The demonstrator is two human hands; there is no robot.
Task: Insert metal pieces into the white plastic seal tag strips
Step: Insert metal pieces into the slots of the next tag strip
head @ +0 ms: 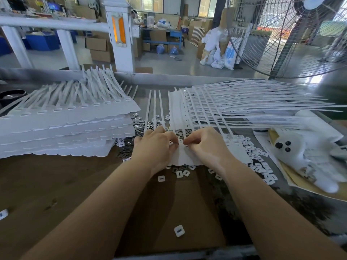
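You've got matt white plastic strips [189, 156], smooth. Metal pieces [139, 123] are shiny, bare steel look. White caps [179, 230] are plastic, matt. The table [56, 184] is dull brown board, scuffed. The fan [300, 40] is a wire metal grille.

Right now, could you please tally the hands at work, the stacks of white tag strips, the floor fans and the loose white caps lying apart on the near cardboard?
Hands: 2, left hand and right hand
Stacks of tag strips: 2, left stack, right stack
Floor fan: 1
Stray caps: 2
Total: 7
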